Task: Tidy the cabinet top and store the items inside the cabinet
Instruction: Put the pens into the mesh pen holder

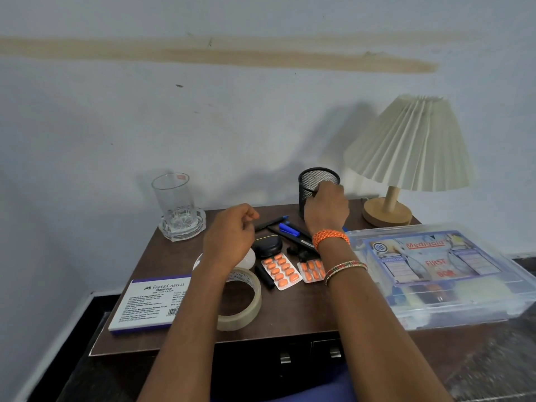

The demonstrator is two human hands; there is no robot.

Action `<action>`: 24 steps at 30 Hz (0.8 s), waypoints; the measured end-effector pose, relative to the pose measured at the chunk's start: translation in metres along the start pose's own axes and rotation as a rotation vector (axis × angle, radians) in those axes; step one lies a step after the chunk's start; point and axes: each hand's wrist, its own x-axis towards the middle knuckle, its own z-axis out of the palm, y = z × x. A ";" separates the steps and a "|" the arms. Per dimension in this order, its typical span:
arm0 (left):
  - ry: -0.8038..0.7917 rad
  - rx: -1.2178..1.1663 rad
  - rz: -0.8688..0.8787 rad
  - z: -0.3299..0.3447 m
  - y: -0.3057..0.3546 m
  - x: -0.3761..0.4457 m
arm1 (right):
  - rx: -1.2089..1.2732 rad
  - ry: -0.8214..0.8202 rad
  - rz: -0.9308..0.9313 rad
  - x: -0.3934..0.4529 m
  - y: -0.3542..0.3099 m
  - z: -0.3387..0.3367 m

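Fingers (316,193) of the right hand (326,210): curled onto the near rim of the black mesh pen cup (314,177), gripping its wall. Holds the cup upright toward the back edge of the cabinet top (162,256), just beside the lamp (406,158) at the back right corner. Probably steadies it so the loose pens (285,227) lying just in front can be dropped in and carried as one load, not one by one.

Fingers (250,215) of the left hand (229,233): loosely curled, nothing seen between them. Hovers over the middle of the clutter, near the pens and the black case (266,245), likely poised to pick up whichever comes first.

Leaves everything else out on top, so counts as an early stage of the tidying. Glass (172,195) standing in a clear ashtray (182,227) at the back left corner. Stamp pad box (145,303) flat at the front left corner. Tape roll (240,300) near the front edge, partly under the left forearm. Two orange blister packs (281,271) in the middle. Clear first aid box (435,274) hanging over the right edge, too broad to sit fully on.

Shows two metal handles (285,358) below the front edge, both fronts closed; needs a free hand to open one before anything goes inside.
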 end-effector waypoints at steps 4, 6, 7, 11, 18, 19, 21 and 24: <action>0.104 -0.013 -0.113 -0.013 -0.010 0.000 | 0.165 0.075 -0.102 -0.001 -0.013 -0.004; 0.186 -0.052 -0.181 -0.022 -0.015 -0.001 | 0.304 0.073 -0.193 -0.004 -0.023 -0.004; 0.208 -0.074 -0.212 -0.025 -0.017 -0.002 | 0.373 0.068 -0.228 -0.006 -0.027 -0.003; 0.188 -0.015 -0.328 -0.039 -0.027 -0.010 | 0.539 0.010 -0.329 -0.018 -0.045 0.012; 0.063 0.200 -0.390 -0.045 -0.050 -0.018 | 0.497 -0.133 -0.348 -0.030 -0.060 0.041; 0.026 0.217 -0.394 -0.044 -0.053 -0.019 | 0.479 -0.147 -0.346 -0.031 -0.062 0.044; -0.052 0.241 -0.408 -0.041 -0.057 -0.018 | 0.437 -0.163 -0.346 -0.032 -0.065 0.049; -0.123 0.303 -0.415 -0.039 -0.063 -0.016 | 0.389 -0.179 -0.358 -0.032 -0.068 0.054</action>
